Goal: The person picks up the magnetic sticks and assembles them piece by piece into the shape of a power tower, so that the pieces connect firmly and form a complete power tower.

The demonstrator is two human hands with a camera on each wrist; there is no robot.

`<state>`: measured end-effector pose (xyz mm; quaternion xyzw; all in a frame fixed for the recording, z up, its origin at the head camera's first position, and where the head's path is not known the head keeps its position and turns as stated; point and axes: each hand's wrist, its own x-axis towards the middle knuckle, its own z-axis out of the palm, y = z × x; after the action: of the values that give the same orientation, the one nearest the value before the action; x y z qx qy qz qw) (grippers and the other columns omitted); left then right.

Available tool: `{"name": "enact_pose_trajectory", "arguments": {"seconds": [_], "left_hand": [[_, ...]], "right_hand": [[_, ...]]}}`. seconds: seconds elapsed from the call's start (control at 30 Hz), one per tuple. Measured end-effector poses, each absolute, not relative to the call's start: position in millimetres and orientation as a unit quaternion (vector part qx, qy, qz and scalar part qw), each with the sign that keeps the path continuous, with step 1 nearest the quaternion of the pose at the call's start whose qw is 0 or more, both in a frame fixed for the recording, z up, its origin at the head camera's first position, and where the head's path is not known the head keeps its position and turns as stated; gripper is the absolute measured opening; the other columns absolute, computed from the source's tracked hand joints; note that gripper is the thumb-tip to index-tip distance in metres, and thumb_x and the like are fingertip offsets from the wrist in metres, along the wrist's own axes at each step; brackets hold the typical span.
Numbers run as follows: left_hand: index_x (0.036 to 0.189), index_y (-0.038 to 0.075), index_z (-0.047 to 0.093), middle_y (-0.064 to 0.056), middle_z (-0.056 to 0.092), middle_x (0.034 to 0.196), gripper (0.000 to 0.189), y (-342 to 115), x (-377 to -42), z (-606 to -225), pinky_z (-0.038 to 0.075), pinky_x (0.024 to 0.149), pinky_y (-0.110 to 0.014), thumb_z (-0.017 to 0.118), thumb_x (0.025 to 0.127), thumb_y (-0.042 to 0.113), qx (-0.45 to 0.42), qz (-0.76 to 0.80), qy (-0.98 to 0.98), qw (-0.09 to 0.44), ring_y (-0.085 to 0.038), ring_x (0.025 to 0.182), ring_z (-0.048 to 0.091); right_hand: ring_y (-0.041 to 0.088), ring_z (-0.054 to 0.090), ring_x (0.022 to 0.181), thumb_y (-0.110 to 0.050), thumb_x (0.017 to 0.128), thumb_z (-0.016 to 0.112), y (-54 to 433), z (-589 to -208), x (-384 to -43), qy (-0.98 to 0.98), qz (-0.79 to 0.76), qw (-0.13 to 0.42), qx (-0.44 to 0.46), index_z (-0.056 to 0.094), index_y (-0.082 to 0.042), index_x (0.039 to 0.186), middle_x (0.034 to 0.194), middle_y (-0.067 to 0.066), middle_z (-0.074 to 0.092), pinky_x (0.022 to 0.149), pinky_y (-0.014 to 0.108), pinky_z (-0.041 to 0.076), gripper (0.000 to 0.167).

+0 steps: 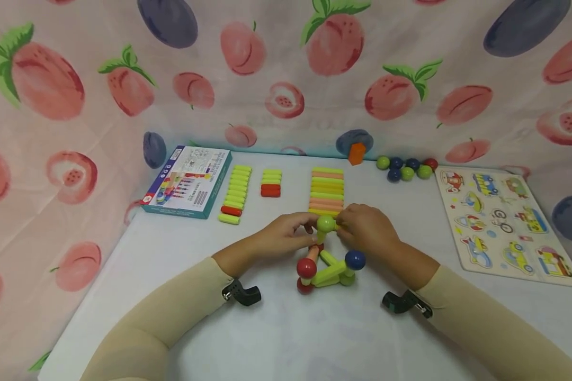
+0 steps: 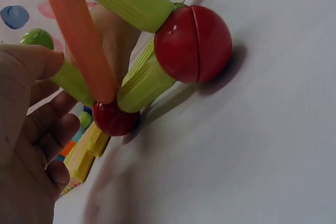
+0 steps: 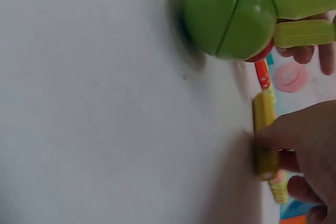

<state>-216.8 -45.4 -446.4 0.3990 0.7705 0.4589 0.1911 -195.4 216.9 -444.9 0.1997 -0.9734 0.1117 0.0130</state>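
The left hand holds the ball-and-rod frame by its far green corner; the right hand, slightly apart from it, pinches a yellow rod just right of that corner. Beyond, longer rods lie in a row on the table. Farther left, short rods line up beside a flat-lying box, contents hidden. At far right, loose balls sit near a picture board.

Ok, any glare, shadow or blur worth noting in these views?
Head view: bright, even light, small highlights on the front blue ball; left wrist view: dimmer, glints on the nearest red ball, soft shadow beside it; right wrist view: also dim, right hand and yellow stick slightly soft, broad shadow on the table.
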Motion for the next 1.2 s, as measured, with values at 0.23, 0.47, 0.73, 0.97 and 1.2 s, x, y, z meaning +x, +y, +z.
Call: {"name": "enact_pose_trajectory", "arguments": {"seconds": [0.23,0.47,0.73,0.97,1.2], "left_hand": [[0.122,0.024,0.068,0.01,0.067,0.109,0.018,-43,-213,-453,0.052,0.083,-0.033,0.072,0.104,0.027,0.379,0.451,0.79,0.168,-0.012,0.102,0.059],[0.122,0.025,0.066,0.01,0.067,0.107,0.018,-46,-212,-454,0.053,0.074,-0.032,0.072,0.105,0.027,0.381,0.452,0.792,0.152,-0.014,0.096,0.06],[0.122,0.021,0.067,0.009,0.067,0.108,0.019,-44,-212,-456,0.055,0.079,-0.032,0.073,0.104,0.023,0.383,0.458,0.789,0.148,-0.012,0.1,0.06],[0.123,0.017,0.067,0.008,0.069,0.115,0.02,-41,-211,-458,0.058,0.091,-0.031,0.073,0.104,0.019,0.395,0.474,0.772,0.155,-0.009,0.109,0.064],[0.138,0.017,0.066,0.007,0.07,0.128,0.036,-48,-213,-460,0.053,0.103,-0.032,0.061,0.104,0.008,0.393,0.438,0.786,0.188,-0.009,0.122,0.062]], "right_hand": [[0.02,0.066,0.093,-0.02,0.095,0.077,233,-434,-187,-0.956,0.218,-0.14,0.138,0.078,-0.008,0.121,0.101,0.001,0.074,0.084,0.042,0.057,0.029],[0.027,0.061,0.099,-0.013,0.103,0.066,256,-432,-181,-0.799,0.509,-0.299,0.116,0.069,0.002,0.126,0.107,0.012,0.069,0.089,0.031,0.054,0.028],[0.029,0.065,0.105,-0.014,0.106,0.066,255,-436,-176,-0.752,0.541,-0.331,0.177,0.07,0.001,0.124,0.113,0.014,0.073,0.097,0.029,0.054,0.024],[0.031,0.062,0.109,-0.011,0.105,0.066,247,-436,-175,-0.761,0.527,-0.336,0.175,0.07,0.003,0.127,0.118,0.014,0.071,0.098,0.029,0.055,0.026],[0.027,0.062,0.106,-0.013,0.101,0.072,257,-442,-160,-0.822,0.448,-0.29,0.2,0.069,-0.01,0.134,0.115,0.004,0.071,0.092,0.03,0.053,0.033]]}}
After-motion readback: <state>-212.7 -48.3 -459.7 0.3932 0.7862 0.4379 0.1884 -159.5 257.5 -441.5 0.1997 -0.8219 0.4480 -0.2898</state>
